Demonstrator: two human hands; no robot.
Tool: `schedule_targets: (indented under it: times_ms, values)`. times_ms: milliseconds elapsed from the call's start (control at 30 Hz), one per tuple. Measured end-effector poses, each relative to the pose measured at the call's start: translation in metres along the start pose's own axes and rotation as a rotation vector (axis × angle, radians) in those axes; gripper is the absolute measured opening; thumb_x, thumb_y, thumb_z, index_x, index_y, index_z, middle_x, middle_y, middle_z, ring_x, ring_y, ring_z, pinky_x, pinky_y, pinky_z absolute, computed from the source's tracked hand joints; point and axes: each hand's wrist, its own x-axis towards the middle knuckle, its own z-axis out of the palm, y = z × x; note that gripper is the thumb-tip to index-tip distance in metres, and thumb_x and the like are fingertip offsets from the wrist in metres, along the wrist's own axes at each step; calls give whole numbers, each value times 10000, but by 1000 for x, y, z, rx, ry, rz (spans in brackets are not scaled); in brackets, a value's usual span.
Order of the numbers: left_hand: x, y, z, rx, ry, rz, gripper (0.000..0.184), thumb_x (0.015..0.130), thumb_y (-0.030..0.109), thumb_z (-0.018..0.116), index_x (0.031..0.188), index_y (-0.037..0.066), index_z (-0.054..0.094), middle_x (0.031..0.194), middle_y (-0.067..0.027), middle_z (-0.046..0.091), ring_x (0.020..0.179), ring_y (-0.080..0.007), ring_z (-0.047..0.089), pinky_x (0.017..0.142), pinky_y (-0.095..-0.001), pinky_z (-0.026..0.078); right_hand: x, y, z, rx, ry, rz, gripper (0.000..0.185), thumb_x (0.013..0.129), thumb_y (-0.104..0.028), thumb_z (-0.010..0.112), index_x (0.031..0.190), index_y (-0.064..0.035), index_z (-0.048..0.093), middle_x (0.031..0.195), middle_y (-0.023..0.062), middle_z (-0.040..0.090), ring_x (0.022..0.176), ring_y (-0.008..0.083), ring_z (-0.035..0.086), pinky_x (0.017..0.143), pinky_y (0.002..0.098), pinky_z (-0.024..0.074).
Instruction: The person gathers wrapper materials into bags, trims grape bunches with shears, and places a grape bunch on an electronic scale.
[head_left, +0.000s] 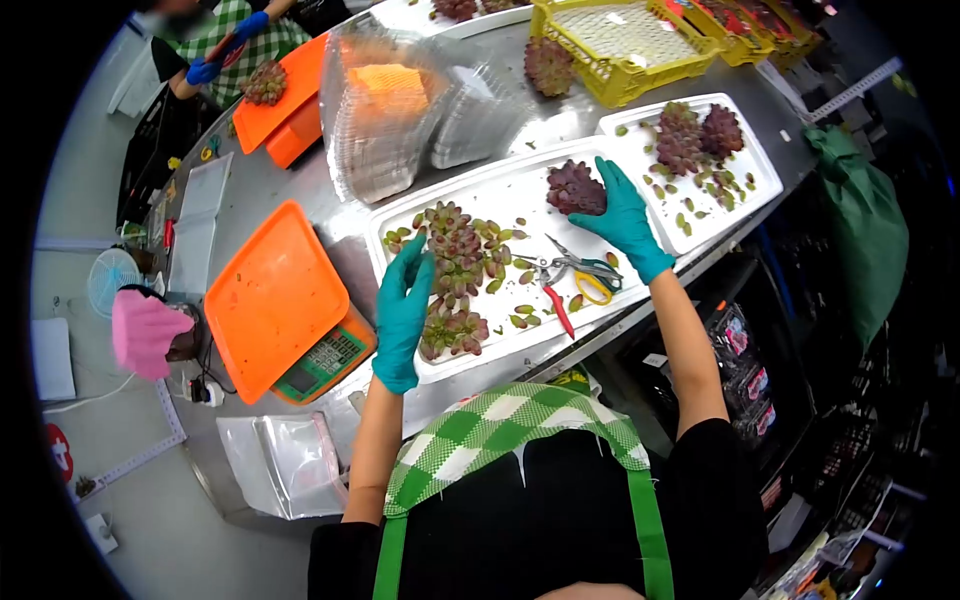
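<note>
My left hand [404, 318], in a teal glove, is at the left end of a white tray [510, 195], fingers apart. Beside it lie reddish-green succulent rosettes [455, 250] and loose leaves. My right hand [627, 222], gloved alike, spreads its thumb and fingers around the edge of a dark purple succulent [575, 188] in the tray; whether it grips the plant is hard to see. Between my hands lie red-handled pruning shears [556, 300] and scissors with yellow-lined handles [594, 284], partly overlapping.
Left of the tray stands an orange weighing scale [275, 300]. Stacked clear plastic containers [375, 130] stand behind it. A second white tray [755, 165] holds more rosettes, near a yellow crate [610, 85]. Across the table, another person in blue gloves [205, 72] is beside another orange scale [290, 105].
</note>
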Motion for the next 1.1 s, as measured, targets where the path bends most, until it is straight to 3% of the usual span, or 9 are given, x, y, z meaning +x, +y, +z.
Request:
schedule_targets:
  times_ms: [67,200,267,333,567,667,833,933,1100]
  values:
    - [13,-4,-2,129,61,14,431,837,147,552,1237,53,422,1135,-69,493,963,-129,480,853,-273,392,10,-28,-5,-204,121,-87,834,612,-374,735,1270,-40,346,1230,190,404,1112,337,410,887,412,367]
    - [35,-60,-6,164,156,-176,569,815,255,594,1268,11,351,1229,-115,408,1097,-205,431,894,-291,372,17,-94,32,379,150,-89,557,724,-264,672,1170,-20,444,1017,160,530,902,280,535,775,337,435]
    - [35,-68,3,-69,131,-230,573,827,273,577,1274,5,339,1224,-111,414,1112,-195,418,916,-286,354,10,-129,57,887,-199,301,564,790,-326,602,1205,6,412,1071,183,518,949,278,530,811,333,428]
    - [35,-52,14,-139,78,-284,561,849,319,533,1270,1,343,1221,-103,418,1106,-173,420,921,-270,346,2,-138,95,1004,-335,446,617,832,-383,526,1235,54,361,1165,227,466,1029,300,499,875,343,396]
    - [64,-63,7,-205,-21,-520,498,854,362,505,1215,29,421,1128,-82,513,1037,-157,491,874,-261,398,-6,-165,108,905,-234,346,555,862,-368,473,1218,51,400,1221,252,427,1153,339,409,948,360,336]
    - [58,-47,-3,-580,-61,-642,501,838,379,522,1212,58,430,1162,-86,504,1049,-181,504,886,-305,420,3,-175,88,889,-298,254,487,867,-346,480,1206,0,443,1204,206,462,1133,304,436,938,353,347]
    - [32,-51,-8,-1017,0,-454,581,877,475,345,1295,72,337,1255,-133,433,1100,-246,475,943,-370,383,13,-193,34,1243,-380,368,423,887,-323,470,1206,-46,471,1182,86,506,1090,146,451,939,260,328]
    - [25,-53,-12,-1298,-338,-380,659,853,532,340,1307,56,308,1282,-166,395,1132,-278,443,964,-391,356,9,-181,30,1239,-170,391,332,891,-198,478,1184,-41,490,1146,78,533,1040,136,493,912,252,355]
    - [10,-36,1,-1330,-233,-365,766,818,582,363,1335,32,233,1325,-189,331,1206,-290,362,999,-407,308,-12,-174,28,1324,-386,535,469,891,-385,425,1216,-49,458,1184,80,509,1077,174,490,933,312,347]
